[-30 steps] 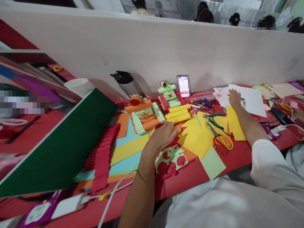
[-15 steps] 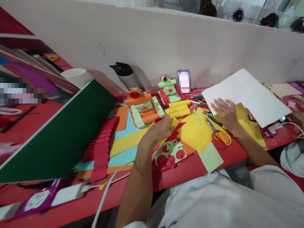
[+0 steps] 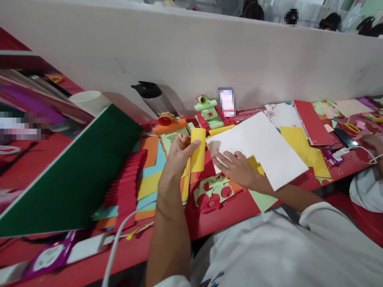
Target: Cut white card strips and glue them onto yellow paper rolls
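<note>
My left hand point(image 3: 179, 153) grips an upright piece of yellow paper point(image 3: 198, 151), its thumb against the front; whether the paper is rolled I cannot tell. Close beside it, my right hand point(image 3: 235, 165) has its fingers across a large white board point(image 3: 257, 139), thumb out of sight. The board's near corner overlaps my forearm. Beyond my left hand stand an orange and green paper figure point(image 3: 166, 119), partly covered by the hand, and a green and red one point(image 3: 208, 109). A yellow paper roll point(image 3: 221, 129) lies behind the board. Cut green and red scraps point(image 3: 212, 193) lie between my arms.
A green board point(image 3: 72, 171) leans at the left, beside pleated red paper point(image 3: 127, 175). A black-lidded bottle point(image 3: 151, 97) and a phone point(image 3: 226, 103) stand by the partition. A red folder point(image 3: 311, 123) lies right. A white cable point(image 3: 119, 235) crosses the front; another person's hand point(image 3: 374, 143) shows right.
My right hand has brought the white board left, covering the scissors and yellow sheets and exposing the red folder. My left hand now holds yellow paper upright.
</note>
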The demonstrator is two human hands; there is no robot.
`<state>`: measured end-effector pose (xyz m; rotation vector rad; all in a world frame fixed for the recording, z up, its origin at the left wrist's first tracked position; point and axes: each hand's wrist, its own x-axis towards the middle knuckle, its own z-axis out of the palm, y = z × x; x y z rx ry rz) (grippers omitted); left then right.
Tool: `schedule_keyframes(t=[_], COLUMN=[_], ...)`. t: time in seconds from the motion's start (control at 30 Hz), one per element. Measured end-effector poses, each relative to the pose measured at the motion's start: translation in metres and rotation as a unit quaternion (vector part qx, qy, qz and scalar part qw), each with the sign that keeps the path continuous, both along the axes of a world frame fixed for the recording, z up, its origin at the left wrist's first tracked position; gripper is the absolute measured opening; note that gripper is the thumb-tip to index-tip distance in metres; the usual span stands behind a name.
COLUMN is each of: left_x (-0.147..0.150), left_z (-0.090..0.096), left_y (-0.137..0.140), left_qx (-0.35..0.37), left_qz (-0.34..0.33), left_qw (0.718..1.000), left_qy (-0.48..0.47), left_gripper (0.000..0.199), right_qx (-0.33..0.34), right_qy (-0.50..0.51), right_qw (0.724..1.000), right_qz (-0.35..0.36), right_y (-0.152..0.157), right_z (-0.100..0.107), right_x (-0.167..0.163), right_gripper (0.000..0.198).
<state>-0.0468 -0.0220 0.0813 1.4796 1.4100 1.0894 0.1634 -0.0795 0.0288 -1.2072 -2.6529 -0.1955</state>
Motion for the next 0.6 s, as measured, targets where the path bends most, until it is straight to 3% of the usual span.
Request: schedule_keyframes(t=[0.13,0.23,0.37,0.47,0.5,0.6], left_x=[-0.004,-0.005,-0.002,0.004,0.008,0.026], left_z=[-0.014,-0.028,-0.036,-0.034,-0.033,-0.033], left_y=[0.011,0.018,0.019,0.014,0.012,0.006], left_qx=[0.034,0.073,0.157,0.181,0.181,0.171], left_qz=[-0.010,-0.018,-0.029,-0.065,-0.081,-0.139], left_qw=[0.999,0.996,0.971,0.958,0.955,0.948], left_qy=[0.016,0.056,0.176,0.214,0.219,0.231], left_gripper=[0.053,0.053,0.044,0.040,0.039,0.040], right_qx=[-0.007,-0.002,-0.001,-0.082,-0.113,-0.153], right_qy=[-0.017,-0.036,-0.017,0.047,0.096,0.280], right_qw=[1.000,0.999,0.996,0.986,0.980,0.948], right_qz=[-0.014,0.011,0.089,0.140,0.131,-0.015], right_y=[0.010,-0.009,-0.051,-0.057,-0.051,-0.013], right_z=[-0.008,-0.008,0.016,0.044,0.052,0.064], right_x=[-0.010,-0.002,0.016,0.032,0.038,0.060], right_gripper=[0.063,0.056,0.055,0.049,0.047,0.057])
